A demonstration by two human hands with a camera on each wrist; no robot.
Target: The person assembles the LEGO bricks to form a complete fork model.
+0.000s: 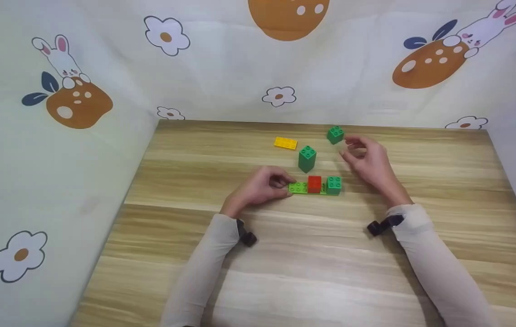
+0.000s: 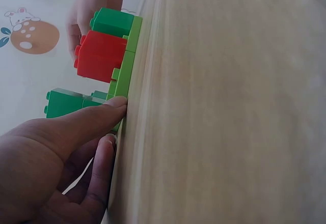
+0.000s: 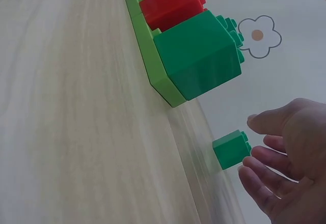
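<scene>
My left hand pinches the left end of a light green strip of toy building bricks between thumb and fingers, low over the table. On that strip sit a red brick and, at its right end, a green brick; in the left wrist view a seam crosses the strip. Beside a loose small green brick near the back edge, my right hand has its thumb and fingers spread apart with nothing between them. The right wrist view shows the loose brick just beyond the fingertips.
A taller green brick stack stands right behind the strip. Farther back and to the left lies a flat yellow brick. Patterned sheeting rises behind the wooden table and along its sides.
</scene>
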